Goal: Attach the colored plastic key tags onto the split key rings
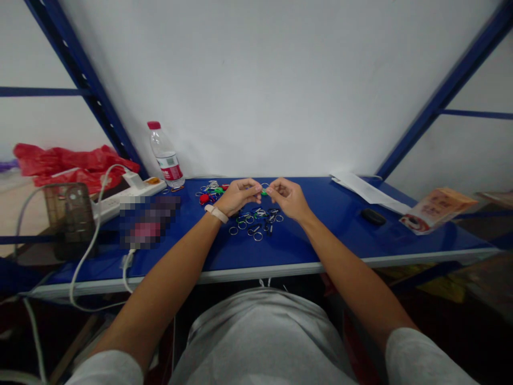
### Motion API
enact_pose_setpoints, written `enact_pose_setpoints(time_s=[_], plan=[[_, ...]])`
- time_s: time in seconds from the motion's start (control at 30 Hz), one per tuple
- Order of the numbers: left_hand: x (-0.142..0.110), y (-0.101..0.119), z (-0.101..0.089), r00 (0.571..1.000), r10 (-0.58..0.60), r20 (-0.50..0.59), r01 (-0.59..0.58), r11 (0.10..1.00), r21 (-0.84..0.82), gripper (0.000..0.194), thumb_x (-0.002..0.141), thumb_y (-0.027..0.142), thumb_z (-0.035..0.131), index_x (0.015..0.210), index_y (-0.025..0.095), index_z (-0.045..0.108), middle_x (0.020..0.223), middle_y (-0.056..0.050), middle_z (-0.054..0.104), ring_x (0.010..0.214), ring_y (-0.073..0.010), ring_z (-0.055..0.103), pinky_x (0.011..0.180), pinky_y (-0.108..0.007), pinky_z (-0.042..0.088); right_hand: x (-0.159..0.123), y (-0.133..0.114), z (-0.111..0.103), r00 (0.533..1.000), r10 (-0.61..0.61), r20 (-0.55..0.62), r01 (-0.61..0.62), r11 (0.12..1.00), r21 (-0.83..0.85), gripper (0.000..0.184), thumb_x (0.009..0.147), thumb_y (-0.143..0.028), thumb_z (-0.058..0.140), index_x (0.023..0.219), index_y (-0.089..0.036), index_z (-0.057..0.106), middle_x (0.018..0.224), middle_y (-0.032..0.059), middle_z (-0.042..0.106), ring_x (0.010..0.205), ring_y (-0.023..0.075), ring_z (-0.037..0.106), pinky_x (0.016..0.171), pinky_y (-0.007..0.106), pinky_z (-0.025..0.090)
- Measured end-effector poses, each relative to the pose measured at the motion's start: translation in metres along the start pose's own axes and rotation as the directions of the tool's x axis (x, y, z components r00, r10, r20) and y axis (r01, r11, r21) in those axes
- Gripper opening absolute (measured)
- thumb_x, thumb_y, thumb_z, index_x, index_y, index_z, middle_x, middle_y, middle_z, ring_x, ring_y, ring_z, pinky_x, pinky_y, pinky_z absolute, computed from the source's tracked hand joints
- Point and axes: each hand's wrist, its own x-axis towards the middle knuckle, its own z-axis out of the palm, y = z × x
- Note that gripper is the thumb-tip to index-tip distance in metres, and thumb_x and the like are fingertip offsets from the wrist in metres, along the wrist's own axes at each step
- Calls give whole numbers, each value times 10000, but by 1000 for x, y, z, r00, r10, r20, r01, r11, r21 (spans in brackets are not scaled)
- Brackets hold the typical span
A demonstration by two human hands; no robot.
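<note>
Blue tabletop [331, 224], scattered key rings [259, 214] on it. Your left grip [239, 196] and right grip [289, 198] both pinch a green clip [264, 192].

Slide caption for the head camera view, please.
Left hand and right hand hold a small green piece near scattered metal rings on a blue table.

Soft, muted light falls fairly evenly across the wall [280, 80] at twelve o'clock. Deep shadow gathers under the table [340, 235], toward four and eight. Wide-angle distortion slants the blue posts [72, 59] at ten and two. Small rings [258, 240] at six look soft; coarse pixelation covers a patch [148, 222] near nine.
</note>
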Motion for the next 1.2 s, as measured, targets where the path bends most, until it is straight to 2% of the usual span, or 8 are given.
enact_pose_setpoints(time_s=[0.2,0.4,0.7,0.87,1.03,1.2], plan=[[1,0,2,999,31,-34,-29,998,52,334,707,393,819,802,131,634,723,-7,645,635,-108,631,647,-274,554,-2,2,1,999,-49,-7,48,997,-63,374,836,-567,636,783,-202,575,647,-20,562,564,123,502,551,269,417],[3,-5,3,997,65,-33,-62,994,95,376,707,428,813,814,125,617,729,-16,649,611,-113,636,630,-286,560,-7,0,6,992,-111,57,117,986,-118,325,908,-528,560,879,-207,603,801,32,673,707,158,601,658,292,476],[3,-5,6,994,91,-66,-82,989,125,334,747,397,790,825,123,614,734,-6,636,594,-96,620,623,-272,554,-7,4,6,985,-172,-8,168,972,-164,281,924,-464,564,869,-195,625,791,34,673,728,166,619,695,302,486],[3,-5,7,993,99,-71,-91,990,109,336,744,382,796,830,117,608,739,-9,633,595,-96,623,606,-256,552,-5,7,5,984,-168,-51,160,978,-130,251,902,-436,606,862,-189,618,775,28,663,697,159,613,668,292,478],[1,-2,9,996,75,-44,-71,994,79,361,724,380,809,862,119,602,750,-12,640,616,-109,636,618,-272,564,-4,6,3,990,-142,1,141,986,-88,268,888,-449,621,811,-192,610,747,22,660,673,153,599,638,283,464],[0,-1,10,992,120,-25,-114,978,177,301,754,337,780,864,120,603,724,-8,651,590,-104,626,603,-255,545,-6,2,2,993,-110,49,115,988,-105,274,885,-445,626,804,-183,632,734,24,659,646,144,566,626,283,448]])
